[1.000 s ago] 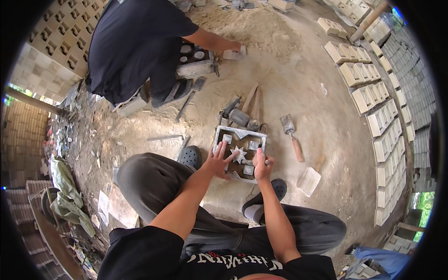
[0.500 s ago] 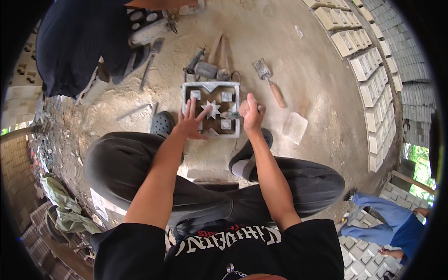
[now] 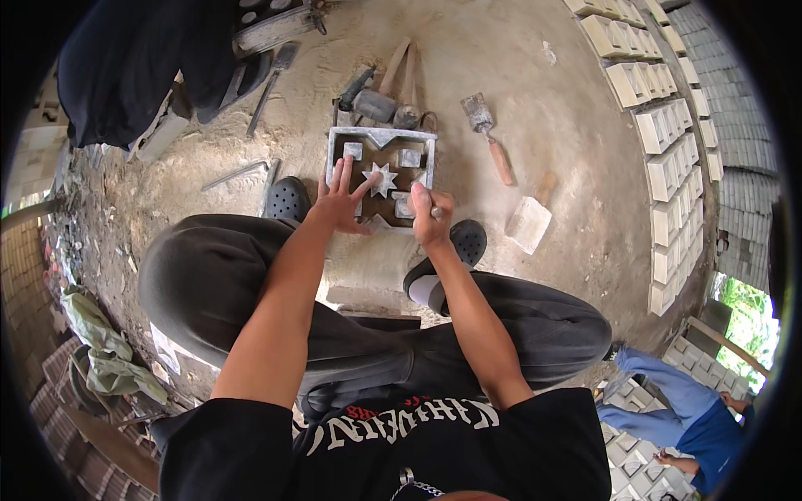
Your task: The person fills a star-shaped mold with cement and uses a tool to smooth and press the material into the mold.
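Five spread fingers of my left hand (image 3: 337, 209) cover the left side of the square mould (image 3: 355, 133) on the floor (image 3: 585, 167) before me — probably to steady it. My right hand (image 3: 432, 220) is curled round a small handle (image 3: 437, 213) at its right edge. Mallets (image 3: 373, 105) lie just beyond, perhaps for easy reach. White and red lettering crosses my shirt (image 3: 526, 438); I can make out no tool labels.
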`<action>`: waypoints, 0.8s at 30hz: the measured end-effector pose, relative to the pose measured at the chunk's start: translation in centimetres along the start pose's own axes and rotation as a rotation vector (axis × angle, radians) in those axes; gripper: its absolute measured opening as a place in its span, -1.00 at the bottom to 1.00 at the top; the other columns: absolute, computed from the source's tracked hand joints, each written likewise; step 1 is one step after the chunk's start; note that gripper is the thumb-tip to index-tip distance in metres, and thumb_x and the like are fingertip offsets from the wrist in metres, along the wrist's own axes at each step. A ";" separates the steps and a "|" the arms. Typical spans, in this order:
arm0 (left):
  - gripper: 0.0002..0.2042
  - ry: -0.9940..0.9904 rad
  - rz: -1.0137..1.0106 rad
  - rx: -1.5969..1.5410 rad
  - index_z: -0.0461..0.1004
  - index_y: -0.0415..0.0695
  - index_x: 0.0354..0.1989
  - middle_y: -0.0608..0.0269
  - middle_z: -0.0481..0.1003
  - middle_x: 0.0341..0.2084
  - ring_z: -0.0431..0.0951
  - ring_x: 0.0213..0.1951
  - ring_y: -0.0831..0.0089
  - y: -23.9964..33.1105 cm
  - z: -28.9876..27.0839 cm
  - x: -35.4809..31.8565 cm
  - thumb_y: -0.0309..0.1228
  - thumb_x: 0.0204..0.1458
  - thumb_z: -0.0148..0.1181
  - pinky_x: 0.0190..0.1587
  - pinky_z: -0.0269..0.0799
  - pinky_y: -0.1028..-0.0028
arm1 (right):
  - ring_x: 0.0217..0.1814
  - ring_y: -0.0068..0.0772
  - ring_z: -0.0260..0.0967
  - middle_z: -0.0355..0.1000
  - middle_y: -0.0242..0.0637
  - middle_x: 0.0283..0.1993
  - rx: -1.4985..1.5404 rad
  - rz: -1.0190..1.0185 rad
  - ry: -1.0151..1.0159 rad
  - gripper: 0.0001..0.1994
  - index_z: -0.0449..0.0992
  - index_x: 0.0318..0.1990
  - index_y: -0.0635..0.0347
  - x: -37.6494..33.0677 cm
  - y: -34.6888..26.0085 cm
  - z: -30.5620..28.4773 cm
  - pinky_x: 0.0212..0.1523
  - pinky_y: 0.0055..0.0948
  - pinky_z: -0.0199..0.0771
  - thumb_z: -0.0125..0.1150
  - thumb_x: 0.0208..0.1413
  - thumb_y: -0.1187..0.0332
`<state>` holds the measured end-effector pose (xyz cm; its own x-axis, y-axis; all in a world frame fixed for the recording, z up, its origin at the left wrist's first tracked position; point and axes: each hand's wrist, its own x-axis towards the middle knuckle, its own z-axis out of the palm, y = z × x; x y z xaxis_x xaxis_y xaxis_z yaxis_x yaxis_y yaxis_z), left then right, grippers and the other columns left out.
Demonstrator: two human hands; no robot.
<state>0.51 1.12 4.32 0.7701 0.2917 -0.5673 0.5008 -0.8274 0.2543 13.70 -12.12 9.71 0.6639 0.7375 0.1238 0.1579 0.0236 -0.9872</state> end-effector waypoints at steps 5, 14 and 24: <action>0.22 0.016 0.012 -0.014 -0.42 0.45 0.36 -0.19 -0.61 0.33 -0.55 0.37 -0.05 0.3 0.3 0.2 0.28 -0.47 0.33 0.26 -0.29 -0.19 | -0.74 -0.53 0.06 0.10 -0.33 -0.78 -0.191 -0.132 -0.061 -0.62 0.23 -0.72 0.31 -0.7 2.4 0.6 -0.66 -0.39 0.01 0.01 0.14 0.40; 0.24 0.015 0.028 -0.026 -0.44 0.41 0.37 -0.24 -0.65 0.30 -0.56 0.36 -0.13 -0.1 0.6 0.4 0.25 -0.47 0.36 0.24 -0.26 -0.22 | -0.67 -0.69 0.07 0.15 -0.47 -0.75 -0.080 0.030 0.052 -0.65 0.33 -0.67 0.33 0.8 3.8 0.5 -0.65 -0.47 0.03 0.04 0.12 0.35; 0.22 0.027 0.036 -0.017 -0.39 0.44 0.36 -0.23 -0.63 0.31 -0.55 0.36 -0.11 0.0 1.0 0.3 0.28 -0.48 0.34 0.24 -0.28 -0.24 | -0.67 -0.70 0.02 0.13 -0.52 -0.75 -0.083 0.058 -0.010 -0.57 0.26 -0.74 0.22 0.7 3.2 0.0 -0.64 -0.50 -0.02 0.02 0.17 0.25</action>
<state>0.36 0.76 3.31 0.7981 0.2749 -0.5362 0.4788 -0.8295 0.2874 14.69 -11.50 6.60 0.6665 0.7427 0.0656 0.1798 -0.0747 -0.9809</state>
